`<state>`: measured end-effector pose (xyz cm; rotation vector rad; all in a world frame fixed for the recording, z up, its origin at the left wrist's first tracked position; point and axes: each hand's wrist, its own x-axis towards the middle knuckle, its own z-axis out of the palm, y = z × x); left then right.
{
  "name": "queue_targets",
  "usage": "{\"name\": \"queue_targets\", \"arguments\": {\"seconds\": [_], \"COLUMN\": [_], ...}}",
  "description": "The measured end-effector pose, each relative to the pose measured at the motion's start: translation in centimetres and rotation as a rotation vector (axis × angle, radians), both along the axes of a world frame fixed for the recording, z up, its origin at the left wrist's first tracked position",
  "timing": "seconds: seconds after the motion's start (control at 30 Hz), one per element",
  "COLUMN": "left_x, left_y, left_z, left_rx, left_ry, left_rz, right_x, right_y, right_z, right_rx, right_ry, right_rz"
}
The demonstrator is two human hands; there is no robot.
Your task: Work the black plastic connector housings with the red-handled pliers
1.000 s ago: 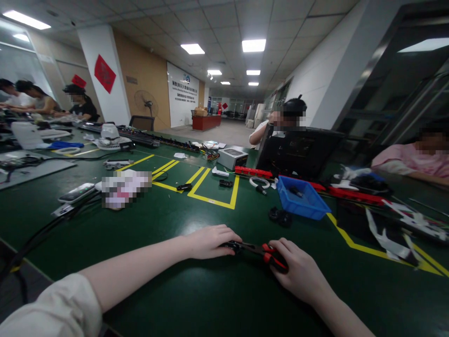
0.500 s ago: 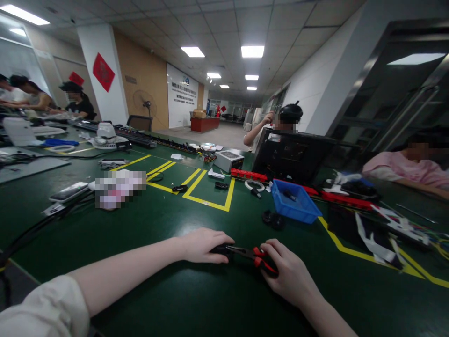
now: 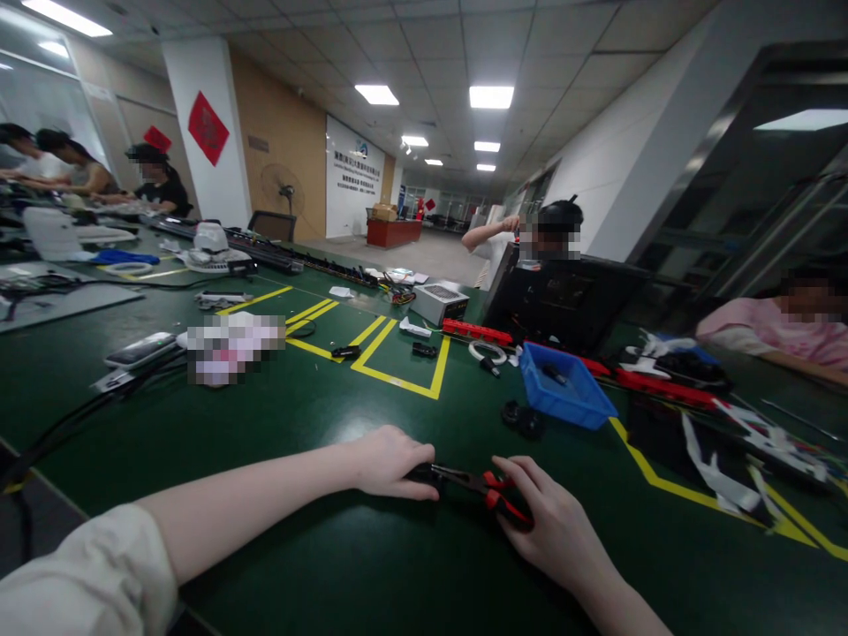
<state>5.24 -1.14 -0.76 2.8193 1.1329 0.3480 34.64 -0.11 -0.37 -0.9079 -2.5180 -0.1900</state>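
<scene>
My right hand (image 3: pixel 553 521) is closed around the red and black handles of long-nose pliers (image 3: pixel 469 480). Their jaws point left and meet a small black part (image 3: pixel 424 473). That part is pinched between the thumb and fingers of my left hand (image 3: pixel 394 464), which cover most of it, so its kind cannot be made out. Both hands are low over the green table (image 3: pixel 318 565), near its front side. Beyond the pliers lie black round pieces (image 3: pixel 521 418).
A blue tray (image 3: pixel 566 397) holds a small dark item. Behind it stand a black case (image 3: pixel 563 300) and a grey power supply unit (image 3: pixel 440 303). A white cable coil (image 3: pixel 487 355) lies left of the tray. Across the table, a person (image 3: pixel 556 230) raises one hand.
The view has shifted slightly, so the scene sits a little further right. The pliers' handles look slightly wider apart; both hands keep their holds.
</scene>
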Motion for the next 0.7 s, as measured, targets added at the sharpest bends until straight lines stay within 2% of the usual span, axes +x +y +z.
{"name": "queue_targets", "arguments": {"seconds": [0.7], "left_x": [-0.2], "left_y": [-0.01], "left_z": [0.01], "left_rx": [0.067], "left_ry": [0.007], "left_rz": [-0.062], "right_x": [-0.17], "right_y": [0.02], "right_z": [0.1], "right_rx": [-0.026], "right_ry": [-0.011], "right_rz": [0.031]}}
